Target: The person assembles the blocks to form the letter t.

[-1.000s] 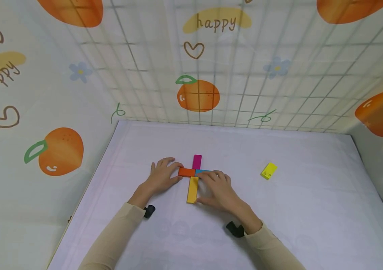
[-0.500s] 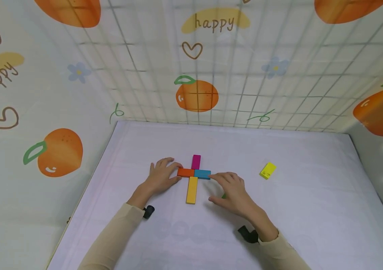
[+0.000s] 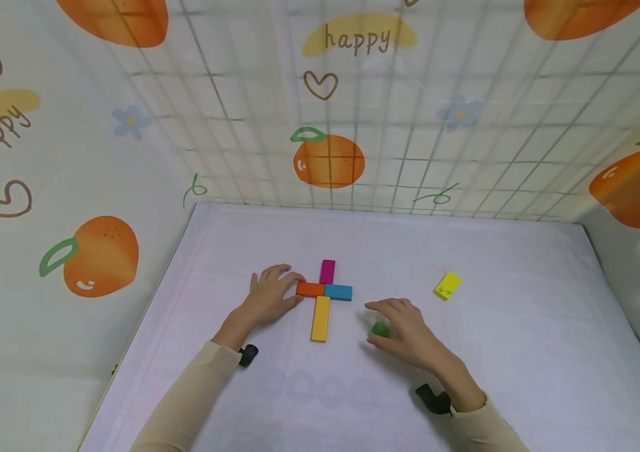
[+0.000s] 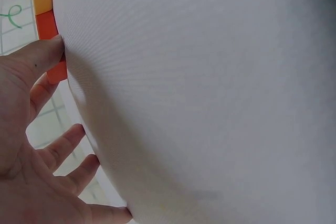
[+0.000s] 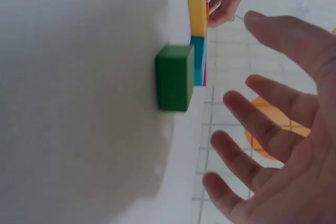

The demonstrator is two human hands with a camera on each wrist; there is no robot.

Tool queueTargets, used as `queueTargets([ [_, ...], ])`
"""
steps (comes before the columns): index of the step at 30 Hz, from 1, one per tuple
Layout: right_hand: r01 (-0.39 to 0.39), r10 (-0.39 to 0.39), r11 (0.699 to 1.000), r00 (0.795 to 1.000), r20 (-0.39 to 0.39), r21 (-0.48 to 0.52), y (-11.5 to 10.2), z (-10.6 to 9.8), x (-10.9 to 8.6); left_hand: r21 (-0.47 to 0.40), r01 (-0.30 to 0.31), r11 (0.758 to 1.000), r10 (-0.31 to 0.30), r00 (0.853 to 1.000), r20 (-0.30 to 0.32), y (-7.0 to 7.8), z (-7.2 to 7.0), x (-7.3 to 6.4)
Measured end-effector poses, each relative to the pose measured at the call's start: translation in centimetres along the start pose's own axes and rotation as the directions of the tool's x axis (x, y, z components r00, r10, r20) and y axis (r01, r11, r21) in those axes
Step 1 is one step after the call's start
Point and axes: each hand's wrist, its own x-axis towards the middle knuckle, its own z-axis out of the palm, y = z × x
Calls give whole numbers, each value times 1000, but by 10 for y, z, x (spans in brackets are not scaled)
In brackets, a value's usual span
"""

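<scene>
Four-armed and flat, a cross of blocks lies mid-table: an orange block [image 3: 310, 289] at left, a blue block [image 3: 339, 292] at right, a magenta block [image 3: 327, 272] at the far side and a long amber block [image 3: 320, 319] nearest me. My left hand [image 3: 268, 297] holds the orange block's outer end between thumb and index finger, other fingertips resting on the table. To the right of the cross, my right hand [image 3: 412, 334] hovers with fingers spread, holding nothing. Partly under it sits a green block [image 5: 175, 80], thumb and fingers around it but apart from it.
A bright yellow block [image 3: 447, 285] lies farther right on the white table [image 3: 523, 326]. Cloth walls printed with oranges enclose the table at the back and sides. Each wrist carries a small black camera.
My right hand has let go of the blue block and moved right and nearer me, uncovering it and bringing the green block into view. The left hand keeps its place.
</scene>
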Motion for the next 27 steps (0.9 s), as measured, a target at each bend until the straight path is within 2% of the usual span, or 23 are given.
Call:
queueTargets([
  [2,-8,8,1000,1000,14,29,4,-1,-3,-3,1,1000,-1,1000,3,0,0,0],
  [11,3,-5,999,998,64,36,22,-3,-9,2,2,1000,-2,1000,-3,-1,1,0],
  [21,80,-77,996,993,86,-38,30,-1,-11,6,-1,1000,1,1000,-8,-2,2,1],
  [27,71,-64,995,994,92,-70,30,-1,-9,12,-2,1000,2,1000,-7,0,0,0],
])
